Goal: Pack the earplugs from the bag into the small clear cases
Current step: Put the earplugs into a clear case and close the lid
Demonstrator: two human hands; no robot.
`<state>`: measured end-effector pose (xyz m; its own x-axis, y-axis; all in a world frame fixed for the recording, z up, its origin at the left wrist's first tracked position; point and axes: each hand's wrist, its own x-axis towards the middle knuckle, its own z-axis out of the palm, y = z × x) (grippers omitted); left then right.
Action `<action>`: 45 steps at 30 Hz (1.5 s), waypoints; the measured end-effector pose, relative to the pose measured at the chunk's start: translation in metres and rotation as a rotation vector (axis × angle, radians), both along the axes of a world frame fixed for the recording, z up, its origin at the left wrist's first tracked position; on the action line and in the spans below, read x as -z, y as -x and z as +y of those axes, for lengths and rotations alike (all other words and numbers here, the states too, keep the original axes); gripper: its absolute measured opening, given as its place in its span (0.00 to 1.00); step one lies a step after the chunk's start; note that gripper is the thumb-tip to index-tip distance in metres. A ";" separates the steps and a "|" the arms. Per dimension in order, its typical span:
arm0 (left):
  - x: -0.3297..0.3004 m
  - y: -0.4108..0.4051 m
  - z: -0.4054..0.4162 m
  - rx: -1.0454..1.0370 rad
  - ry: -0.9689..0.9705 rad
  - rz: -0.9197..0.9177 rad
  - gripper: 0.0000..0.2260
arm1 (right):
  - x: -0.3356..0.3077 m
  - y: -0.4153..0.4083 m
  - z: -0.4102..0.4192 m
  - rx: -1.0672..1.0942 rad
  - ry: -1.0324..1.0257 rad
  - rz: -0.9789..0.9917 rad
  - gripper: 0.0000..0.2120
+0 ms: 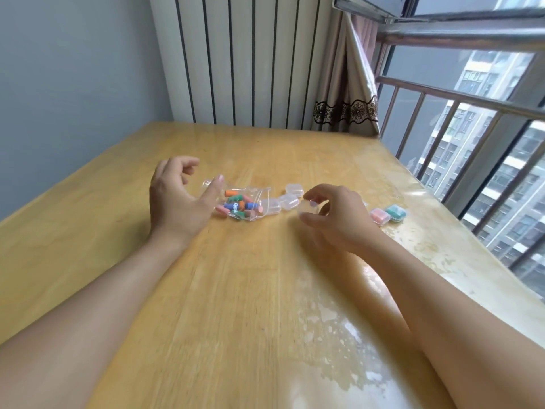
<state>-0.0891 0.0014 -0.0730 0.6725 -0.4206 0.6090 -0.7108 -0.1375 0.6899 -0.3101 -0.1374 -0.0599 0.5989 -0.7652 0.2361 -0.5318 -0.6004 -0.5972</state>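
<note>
Right hand (333,216) pinches one clear case (308,208) just off the table (265,290); left hand (177,199), fingers loosely curled and holding nothing, hovers at the bag (240,203) of earplugs (240,205). We judge the case needs opening first: steady it with both hands, then lift plugs from the bag singly; three empty cases (287,199) lie between, two filled cases (387,215) beyond the right hand

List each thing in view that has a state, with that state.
bag: lying flat on the table, earplugs inside
empty cases: three, closed, beside the bag
held case: in right hand's grip
pink case: filled, closed
teal case: filled, closed
left hand: open, at the bag
right hand: pinching held case
</note>
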 end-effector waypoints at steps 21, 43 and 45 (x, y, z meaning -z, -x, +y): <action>-0.006 0.085 0.005 0.572 -0.063 0.432 0.16 | -0.010 0.013 0.032 -0.303 -0.911 -0.615 0.15; -0.006 0.084 0.008 0.720 -0.073 0.567 0.18 | -0.014 0.022 0.031 -0.435 -0.649 -0.400 0.12; -0.005 0.085 0.008 0.708 -0.059 0.517 0.17 | -0.013 0.021 0.032 -0.440 -0.662 -0.435 0.17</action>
